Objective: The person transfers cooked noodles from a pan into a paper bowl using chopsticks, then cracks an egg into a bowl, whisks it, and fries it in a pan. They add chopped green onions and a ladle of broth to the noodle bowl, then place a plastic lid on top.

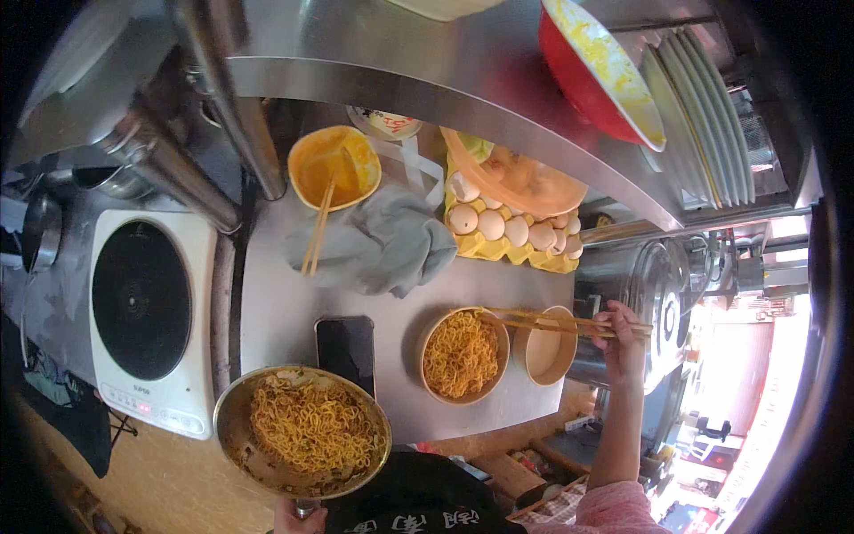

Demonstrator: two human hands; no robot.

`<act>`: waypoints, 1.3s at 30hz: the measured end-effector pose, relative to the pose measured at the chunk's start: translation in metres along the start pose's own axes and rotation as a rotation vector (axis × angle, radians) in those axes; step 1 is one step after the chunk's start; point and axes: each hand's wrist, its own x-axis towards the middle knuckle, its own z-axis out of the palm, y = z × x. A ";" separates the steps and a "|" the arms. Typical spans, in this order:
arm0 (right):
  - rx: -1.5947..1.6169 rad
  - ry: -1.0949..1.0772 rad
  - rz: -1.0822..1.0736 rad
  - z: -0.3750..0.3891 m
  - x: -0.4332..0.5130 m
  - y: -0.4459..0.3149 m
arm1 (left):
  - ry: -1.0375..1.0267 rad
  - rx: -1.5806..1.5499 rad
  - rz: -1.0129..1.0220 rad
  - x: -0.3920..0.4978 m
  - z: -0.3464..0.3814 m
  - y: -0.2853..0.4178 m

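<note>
In my left hand [299,517], at the lower edge of the view, is the handle of a steel frying pan [233,460]. Fried noodles [317,424] with bits of sauce fill much of the pan, which is held off the counter in front of my body. My right hand [619,334] grips a pair of long wooden chopsticks [567,324]. Their tips touch the noodles at the rim of a round paper bowl [505,360], which is full of noodles. To its right stands a second paper bowl [549,354] with nothing in it, beneath the chopsticks.
A phone [345,350] lies partly behind the pan. An induction cooker [200,334] stands left. Behind are a grey cloth [393,240], an egg-smeared bowl [307,183] with chopsticks, and an egg carton [477,245]. A steel shelf [400,77] overhangs, holding a red bowl [567,73] and stacked plates [700,120].
</note>
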 end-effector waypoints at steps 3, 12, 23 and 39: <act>0.050 0.049 -0.026 0.004 0.002 -0.006 | 0.003 -0.149 -0.083 0.005 -0.002 0.000; -0.029 -0.071 -0.023 0.017 0.027 -0.027 | -0.060 -0.009 -0.021 0.012 -0.012 -0.003; -0.034 -0.104 0.222 0.051 0.079 0.000 | 0.047 -0.123 0.236 0.003 0.010 0.006; -0.482 -0.277 -0.173 0.039 -0.031 -0.040 | 0.217 -0.356 0.053 -0.027 0.021 0.069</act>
